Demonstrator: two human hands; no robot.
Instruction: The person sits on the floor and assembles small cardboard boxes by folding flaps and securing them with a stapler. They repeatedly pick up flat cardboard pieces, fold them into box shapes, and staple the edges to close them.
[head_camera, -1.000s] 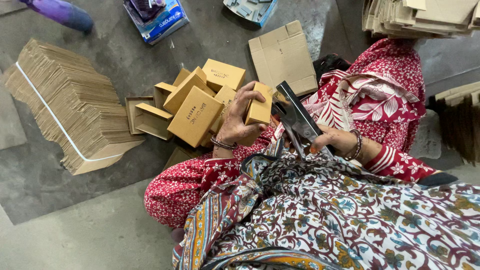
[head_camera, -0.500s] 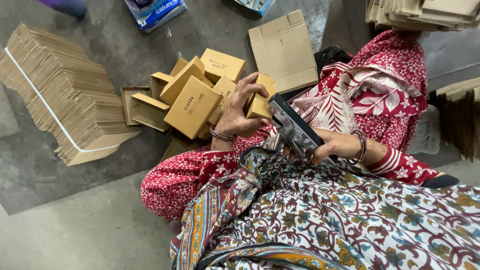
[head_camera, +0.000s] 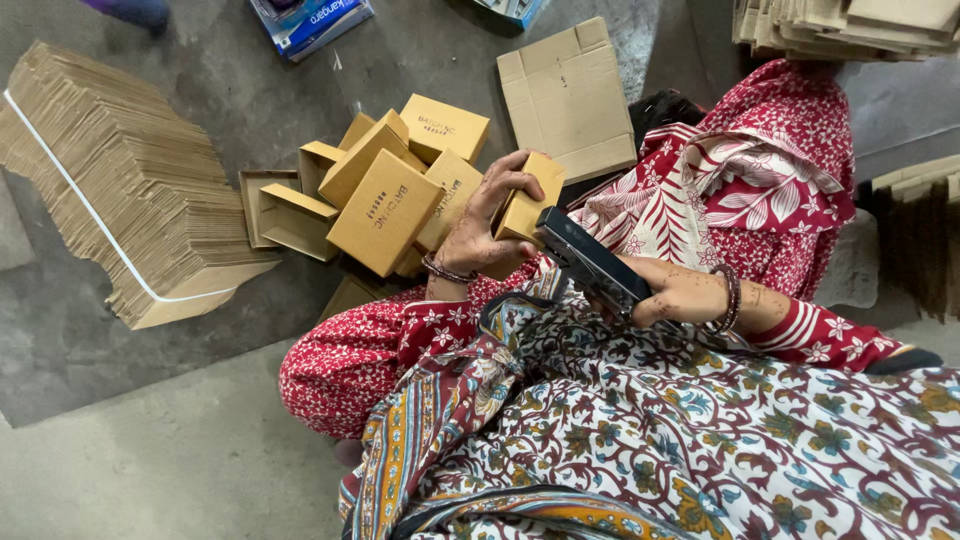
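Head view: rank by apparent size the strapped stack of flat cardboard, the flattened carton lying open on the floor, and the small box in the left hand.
1. Strapped stack of flat cardboard
2. Flattened carton
3. Small box, gripped by the left hand

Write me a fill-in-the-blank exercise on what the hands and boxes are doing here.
1. The left hand grips a small brown ____.
2. The right hand holds a ____ stapler.
3. The strapped bundle of flat cardboard lies on the ____ side of the picture.
4. The pile of folded boxes rests on the ____.

Missing words: box; black; left; floor
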